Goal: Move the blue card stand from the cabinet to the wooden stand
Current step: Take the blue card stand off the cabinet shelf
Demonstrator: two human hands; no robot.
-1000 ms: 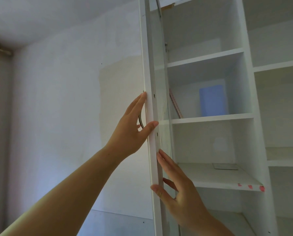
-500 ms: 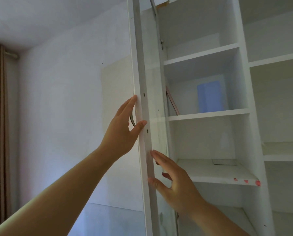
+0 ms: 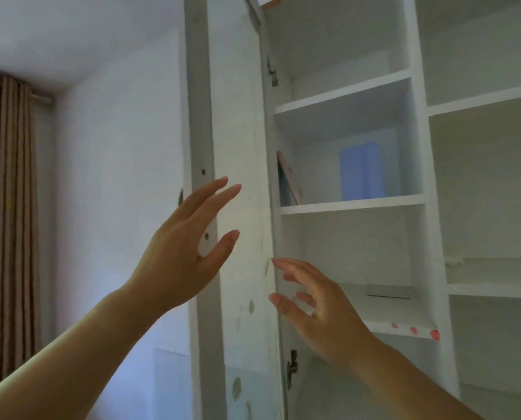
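The blue card stand (image 3: 361,170) stands upright at the back of a middle shelf in the white cabinet (image 3: 416,165). The cabinet door (image 3: 238,147) hangs swung wide to the left. My left hand (image 3: 186,253) hovers in front of the door's inner face, fingers spread, holding nothing. My right hand (image 3: 316,310) is lower, in front of the shelf below the card stand, fingers apart and empty. Both hands are well below and left of the card stand. No wooden stand is in view.
A thin pinkish-edged board (image 3: 288,180) leans against the left wall of the card stand's shelf. A flat pale sheet (image 3: 388,291) lies on the shelf below, whose front edge has red marks (image 3: 413,330). Brown curtains (image 3: 7,225) hang at far left.
The door has swung further open to the left. Both hands have let go of its edge and now hover free with spread fingers.
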